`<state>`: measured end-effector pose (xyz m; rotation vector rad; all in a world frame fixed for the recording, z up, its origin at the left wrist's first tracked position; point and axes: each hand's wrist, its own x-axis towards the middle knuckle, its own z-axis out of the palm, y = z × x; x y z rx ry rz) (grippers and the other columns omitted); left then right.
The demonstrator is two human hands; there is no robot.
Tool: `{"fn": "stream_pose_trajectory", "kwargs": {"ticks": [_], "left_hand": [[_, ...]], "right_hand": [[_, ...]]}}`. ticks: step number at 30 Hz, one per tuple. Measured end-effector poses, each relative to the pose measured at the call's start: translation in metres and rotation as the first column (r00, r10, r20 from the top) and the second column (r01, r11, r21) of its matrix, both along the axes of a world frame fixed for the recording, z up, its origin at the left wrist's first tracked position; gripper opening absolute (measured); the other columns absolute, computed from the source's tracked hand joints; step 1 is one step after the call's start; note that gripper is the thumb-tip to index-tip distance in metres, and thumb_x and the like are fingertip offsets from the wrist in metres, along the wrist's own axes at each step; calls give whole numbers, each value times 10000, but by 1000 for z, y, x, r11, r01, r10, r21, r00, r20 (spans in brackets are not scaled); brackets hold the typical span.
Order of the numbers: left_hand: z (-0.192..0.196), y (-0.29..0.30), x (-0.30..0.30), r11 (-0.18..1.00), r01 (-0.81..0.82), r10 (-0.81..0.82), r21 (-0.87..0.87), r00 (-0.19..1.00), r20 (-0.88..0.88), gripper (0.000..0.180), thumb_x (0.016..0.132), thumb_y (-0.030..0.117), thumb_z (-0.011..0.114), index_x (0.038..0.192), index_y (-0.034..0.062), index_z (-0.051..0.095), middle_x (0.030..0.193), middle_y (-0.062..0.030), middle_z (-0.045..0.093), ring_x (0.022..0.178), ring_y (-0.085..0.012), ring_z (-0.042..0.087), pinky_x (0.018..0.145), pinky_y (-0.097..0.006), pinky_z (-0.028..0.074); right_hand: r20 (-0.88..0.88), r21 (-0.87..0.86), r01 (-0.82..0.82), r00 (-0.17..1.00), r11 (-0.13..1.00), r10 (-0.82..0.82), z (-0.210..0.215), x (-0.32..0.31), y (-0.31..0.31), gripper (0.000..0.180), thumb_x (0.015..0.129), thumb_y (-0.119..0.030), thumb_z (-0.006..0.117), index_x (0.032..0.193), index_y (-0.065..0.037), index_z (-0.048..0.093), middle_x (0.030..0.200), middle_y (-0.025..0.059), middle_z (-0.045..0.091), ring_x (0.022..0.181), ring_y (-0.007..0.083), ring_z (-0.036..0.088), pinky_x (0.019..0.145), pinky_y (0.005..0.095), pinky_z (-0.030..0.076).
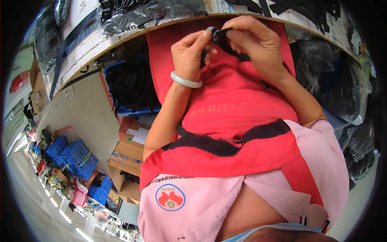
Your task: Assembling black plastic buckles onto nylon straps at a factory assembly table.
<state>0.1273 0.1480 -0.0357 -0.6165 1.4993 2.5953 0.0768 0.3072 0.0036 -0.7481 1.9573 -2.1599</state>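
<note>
Close to the table's front edge, both of my hands hold a black strap [228, 47] above the red apron on my lap. My left hand [188, 54] pinches a small dark fitting [213, 35] on the strap between thumb and fingertips; it looks like a buckle, but fingers partly cover it. From the other side, my right hand [258, 43] grips the strap's end with thumb and bent fingers. Part of the strap hangs in a loop below the right fingers. Another bit of black shows under the left fingers. A pale bangle [186, 80] circles my left wrist.
The worktable [133, 38] curves across the top, with black straps [300, 9] and plastic-wrapped black parts [153, 18] on it. Plastic bags [342, 76] crowd the right side. A blue crate [129, 109] with black goods, a cardboard box [128, 155] and blue baskets [76, 157] stand at left.
</note>
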Motion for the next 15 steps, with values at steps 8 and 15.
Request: {"fn": "stream_pose_trajectory", "kwargs": {"ticks": [8, 15], "left_hand": [[-1, 7, 7, 965, -77, 60, -251, 996, -72, 178, 883, 112, 674, 977, -38, 687, 771, -69, 673, 524, -72, 573, 411, -180, 390], [-4, 5, 4, 960, -66, 20, -272, 985, -170, 134, 873, 51, 665, 991, -3, 699, 746, -8, 610, 524, -44, 518, 422, -173, 372]], "right_hand": [[480, 305, -218, 876, 927, 48, 0, -6, 14, 192, 890, -88, 629, 1031, 9, 543, 671, -4, 564, 536, 52, 547, 451, 193, 447], [594, 150, -157, 803, 976, 38, -9, -15, 5, 222, 916, -166, 616, 1051, -1, 555, 709, -7, 569, 540, 57, 554, 468, 191, 466]]}}
